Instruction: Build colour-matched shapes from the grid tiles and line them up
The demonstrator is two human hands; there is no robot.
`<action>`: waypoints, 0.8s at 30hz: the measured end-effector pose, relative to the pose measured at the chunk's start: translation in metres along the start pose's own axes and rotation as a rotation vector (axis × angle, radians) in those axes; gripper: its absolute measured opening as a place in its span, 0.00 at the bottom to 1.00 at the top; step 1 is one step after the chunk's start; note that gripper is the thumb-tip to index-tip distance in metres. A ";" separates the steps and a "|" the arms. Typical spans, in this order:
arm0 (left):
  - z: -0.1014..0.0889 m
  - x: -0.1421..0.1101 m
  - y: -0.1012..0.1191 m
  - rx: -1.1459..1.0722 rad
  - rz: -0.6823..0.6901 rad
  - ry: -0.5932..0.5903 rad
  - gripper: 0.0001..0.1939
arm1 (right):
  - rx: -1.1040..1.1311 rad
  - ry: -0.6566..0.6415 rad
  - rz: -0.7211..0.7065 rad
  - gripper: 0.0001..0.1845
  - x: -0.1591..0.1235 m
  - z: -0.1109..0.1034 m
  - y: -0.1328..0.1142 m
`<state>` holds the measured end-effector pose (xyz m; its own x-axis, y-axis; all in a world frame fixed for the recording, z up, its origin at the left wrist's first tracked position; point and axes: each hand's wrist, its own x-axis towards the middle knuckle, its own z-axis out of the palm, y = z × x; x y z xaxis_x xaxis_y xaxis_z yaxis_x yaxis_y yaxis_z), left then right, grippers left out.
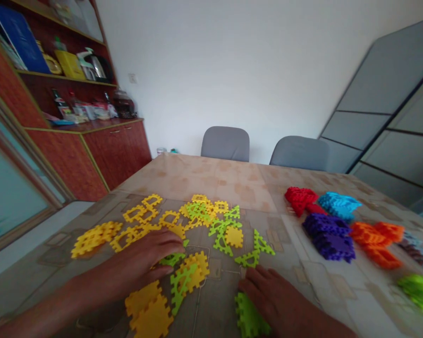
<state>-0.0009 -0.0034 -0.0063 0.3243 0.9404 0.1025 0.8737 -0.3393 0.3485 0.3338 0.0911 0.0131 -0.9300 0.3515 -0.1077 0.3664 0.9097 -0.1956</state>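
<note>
Flat plastic puzzle tiles lie scattered on the table [232,183]. Yellow tiles [95,237] spread at the left and near edge, green triangular tiles [255,251] sit in the middle. My left hand [146,258] rests palm down on the tiles, fingers stretched toward a green piece [172,258]. My right hand [271,293] lies flat over a green square tile [248,319] near the table's front edge, fingertips close to a green triangle. Neither hand grips anything that I can see.
Built stacks of tiles stand at the right: red [301,198], light blue [338,205], purple [329,237], orange [377,241], green [419,291]. Two grey chairs [225,143] stand at the far side. A red-brown cabinet [91,145] lines the left wall.
</note>
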 end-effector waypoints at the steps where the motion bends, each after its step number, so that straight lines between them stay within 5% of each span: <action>1: 0.001 0.001 0.004 0.004 -0.003 -0.006 0.18 | 0.031 0.004 0.004 0.20 -0.002 -0.002 0.001; 10: 0.013 -0.014 0.031 0.094 -0.071 -0.106 0.37 | 0.203 -0.032 0.144 0.37 -0.031 -0.007 0.018; 18: 0.039 -0.014 0.043 0.253 -0.126 0.053 0.36 | 0.286 -0.129 0.196 0.46 -0.036 -0.017 0.018; 24: 0.041 -0.008 0.045 0.298 0.029 0.230 0.29 | 0.293 -0.064 0.191 0.35 -0.041 -0.019 0.019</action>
<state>0.0508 -0.0277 -0.0291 0.2904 0.8996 0.3263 0.9435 -0.3260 0.0591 0.3783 0.0980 0.0320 -0.8434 0.4861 -0.2286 0.5352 0.7233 -0.4363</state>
